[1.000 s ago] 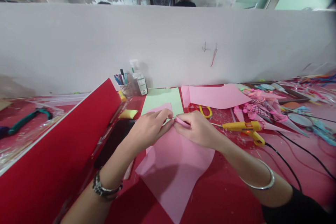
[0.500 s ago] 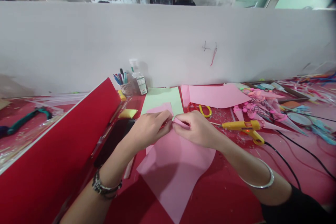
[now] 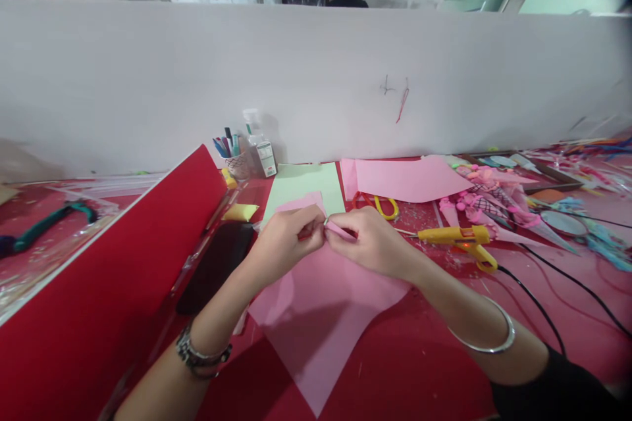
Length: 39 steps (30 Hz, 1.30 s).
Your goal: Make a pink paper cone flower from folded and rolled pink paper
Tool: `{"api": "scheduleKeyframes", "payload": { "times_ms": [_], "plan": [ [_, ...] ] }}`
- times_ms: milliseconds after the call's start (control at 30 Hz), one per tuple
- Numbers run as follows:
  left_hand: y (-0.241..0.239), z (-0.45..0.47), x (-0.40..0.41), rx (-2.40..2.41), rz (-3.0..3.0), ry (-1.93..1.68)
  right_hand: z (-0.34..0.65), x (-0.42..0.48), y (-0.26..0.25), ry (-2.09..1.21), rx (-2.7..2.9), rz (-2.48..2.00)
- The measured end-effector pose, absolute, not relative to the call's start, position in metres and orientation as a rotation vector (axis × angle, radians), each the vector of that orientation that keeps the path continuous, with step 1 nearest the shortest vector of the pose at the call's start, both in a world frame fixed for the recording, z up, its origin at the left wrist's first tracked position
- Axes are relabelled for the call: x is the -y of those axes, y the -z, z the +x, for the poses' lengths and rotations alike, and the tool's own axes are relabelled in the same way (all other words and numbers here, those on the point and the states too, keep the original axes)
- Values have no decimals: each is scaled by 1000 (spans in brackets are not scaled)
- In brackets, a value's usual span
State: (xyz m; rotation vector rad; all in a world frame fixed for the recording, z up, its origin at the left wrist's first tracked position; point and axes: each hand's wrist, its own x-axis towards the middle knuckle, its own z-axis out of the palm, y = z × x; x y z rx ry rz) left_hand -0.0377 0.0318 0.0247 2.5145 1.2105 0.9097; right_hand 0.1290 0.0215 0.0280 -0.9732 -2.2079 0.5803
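A pink paper sheet (image 3: 320,316) lies on the red table in front of me, one corner pointing towards me. Both hands meet at its far corner. My left hand (image 3: 286,240) pinches that corner with curled fingers. My right hand (image 3: 372,243) is closed on the same corner, which is rolled into a thin pink tube between its fingertips. A beaded bracelet is on my left wrist and a silver bangle on my right forearm.
A yellow glue gun (image 3: 457,237) with a black cord lies right of my hands. Yellow-handled scissors (image 3: 378,204), a green sheet (image 3: 303,184), another pink sheet (image 3: 405,177), a pen cup (image 3: 232,158) and pink paper cones (image 3: 488,200) lie beyond. A red board (image 3: 108,263) slants at the left.
The pink sheet has turned and shifted slightly left under my hands; its near corner now points further left. Both hands stay pinched at the far corner.
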Motion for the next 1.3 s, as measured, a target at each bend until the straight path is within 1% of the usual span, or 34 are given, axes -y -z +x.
{"api": "scheduleKeyframes", "payload": {
  "times_ms": [267,367,467,567,700,833,967,1033,1100,1200,1300],
  "plan": [
    [-27,-37,-34,-1291,2405,-1017,128,-21,-27,-518,2194,-962],
    [-32,-44,-39,-1369,2359,-1087,131,-20,-30,-524,2196,-984],
    [-25,-56,-51,-1506,2321,-1127,134,-21,-32,-516,2204,-1014],
    [-1,-67,-70,-1582,2264,-1023,136,-22,-33,-481,2218,-1040],
    [21,-74,-86,-1482,2262,-908,139,-25,-32,-435,2219,-1079],
    [0,-67,-73,-1314,2270,-819,142,-29,-33,-439,2191,-1109],
    [-27,-63,-53,-989,2254,-595,148,-32,-37,-416,2092,-1136],
    [-32,-67,-51,-1039,2294,-471,153,-35,-40,-388,2006,-1150],
    [-33,-75,-53,-1176,2296,-472,159,-38,-42,-385,1902,-1151],
    [-32,-89,-60,-1240,2137,-574,169,-42,-46,-538,1766,-1059],
    [-31,-98,-63,-1173,1930,-639,175,-41,-49,-868,1638,-879]
  ]
}}
